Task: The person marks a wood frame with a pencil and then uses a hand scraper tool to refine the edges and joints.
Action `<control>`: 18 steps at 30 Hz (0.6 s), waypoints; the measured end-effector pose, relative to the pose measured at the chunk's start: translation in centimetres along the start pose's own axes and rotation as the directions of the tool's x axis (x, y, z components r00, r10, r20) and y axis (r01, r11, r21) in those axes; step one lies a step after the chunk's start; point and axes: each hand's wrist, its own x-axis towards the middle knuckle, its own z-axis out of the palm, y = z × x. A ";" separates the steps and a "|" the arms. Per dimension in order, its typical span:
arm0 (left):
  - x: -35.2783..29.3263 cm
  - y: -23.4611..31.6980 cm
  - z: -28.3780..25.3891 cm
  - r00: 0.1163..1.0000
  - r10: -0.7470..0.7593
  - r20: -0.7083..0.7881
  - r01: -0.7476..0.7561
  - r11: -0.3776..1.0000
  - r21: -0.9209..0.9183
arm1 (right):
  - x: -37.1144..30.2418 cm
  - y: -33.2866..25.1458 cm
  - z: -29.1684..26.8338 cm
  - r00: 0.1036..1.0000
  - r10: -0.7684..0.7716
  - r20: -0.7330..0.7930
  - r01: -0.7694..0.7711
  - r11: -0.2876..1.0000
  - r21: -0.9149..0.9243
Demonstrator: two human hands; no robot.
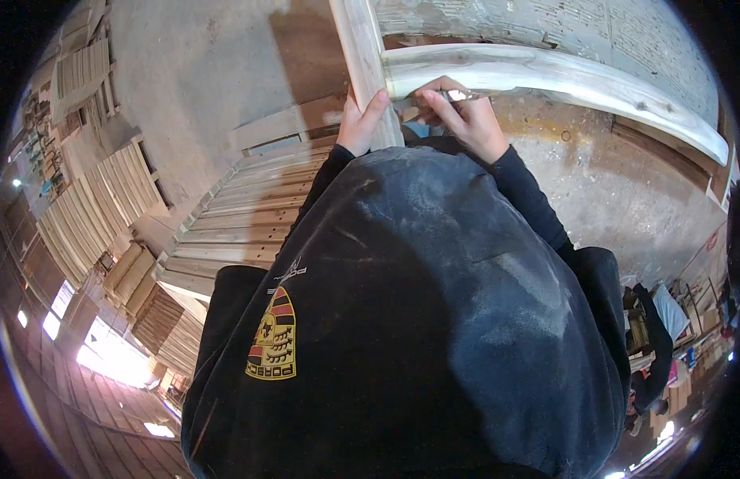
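A pale upright timber (pixel 362 56) is gripped by the left hand (pixel 360 124), fingers wrapped round it, thumb laid up its near face. It is met at a joint by a curved pale rail (pixel 561 80), which sweeps off to the right and far side. The right hand (pixel 464 120) is closed on a small shiny tool (pixel 458 96) pressed at that joint; the tool's kind cannot be told. Both pieces are held far centre, above a dusty concrete floor (pixel 194 72).

Risk, as judged: the tool could slip off the joint toward the left thumb, since the two hands are set just beside each other; the upright could twist if the left grip is eased.

Counted: two hands, one upright, one curved rail, one tool. One slatted wooden panel (pixel 242 215) is lying flat just beneath the hands. Several stacks of slats (pixel 98 207) are seen at left, not countable exactly. A dusty black hooded top (pixel 434 319) fills the near view. A second person (pixel 653 351) is partly seen at the right rim, well apart.
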 end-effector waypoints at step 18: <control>0.1 0.7 0.4 0.994 -0.098 -0.053 0.096 0.994 -0.051 | 3.1 -0.6 -0.4 0.973 0.142 -0.181 -0.071 0.934 0.350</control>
